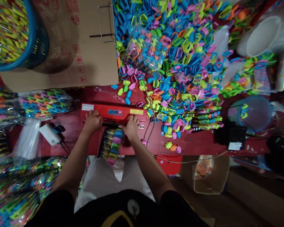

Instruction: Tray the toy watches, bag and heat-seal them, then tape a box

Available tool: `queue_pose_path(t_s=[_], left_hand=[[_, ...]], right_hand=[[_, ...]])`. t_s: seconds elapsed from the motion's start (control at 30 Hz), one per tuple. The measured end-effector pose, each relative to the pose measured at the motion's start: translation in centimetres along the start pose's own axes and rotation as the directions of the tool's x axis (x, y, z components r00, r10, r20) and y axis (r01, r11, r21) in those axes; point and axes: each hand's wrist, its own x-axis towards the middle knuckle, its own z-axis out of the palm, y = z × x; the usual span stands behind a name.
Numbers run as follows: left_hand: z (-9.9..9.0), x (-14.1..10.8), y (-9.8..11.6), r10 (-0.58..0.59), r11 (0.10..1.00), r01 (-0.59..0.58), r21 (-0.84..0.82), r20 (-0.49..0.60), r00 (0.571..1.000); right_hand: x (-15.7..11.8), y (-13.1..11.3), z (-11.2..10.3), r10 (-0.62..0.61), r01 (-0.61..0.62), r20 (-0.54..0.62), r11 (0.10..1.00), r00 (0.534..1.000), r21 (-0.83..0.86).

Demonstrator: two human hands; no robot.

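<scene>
A red bag sealer [101, 108] with a small control panel lies across the table in front of me. My left hand [94, 121] is closed over its left front edge, fingers curled. At the right part of the same edge, my right hand [132, 127] has its fingers bent over the sealer, and its thumb points in toward the bag. Between the hands, a clear plastic bag [113, 145] of colourful toy watches hangs toward me, its upper end at the sealer's dark front bar. What the fingertips press on is partly hidden.
A large heap of toy watches [180, 56] covers the back right, beside a cardboard box [94, 69] bearing a blue basket [41, 41]. Filled bags [47, 102], empty plastic bags [27, 138] and a white power bank [49, 134] lie left. Cables cross the table to the right.
</scene>
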Motion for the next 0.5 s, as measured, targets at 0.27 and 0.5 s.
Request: queue_pose_path(t_s=[0.27,0.5], left_hand=[[-4.6,0.9,8.2,0.199,0.944,-0.259,-0.203,-0.276,0.940],[-11.5,3.7,3.7,-0.144,0.969,-0.050,-0.242,-0.719,0.680]], right_hand=[[-0.2,0.0,0.0,-0.007,0.009,-0.040,0.999,0.999,0.040],[-5.2,2.6,0.3,-0.028,0.083,-0.215,0.964,0.976,0.251]])
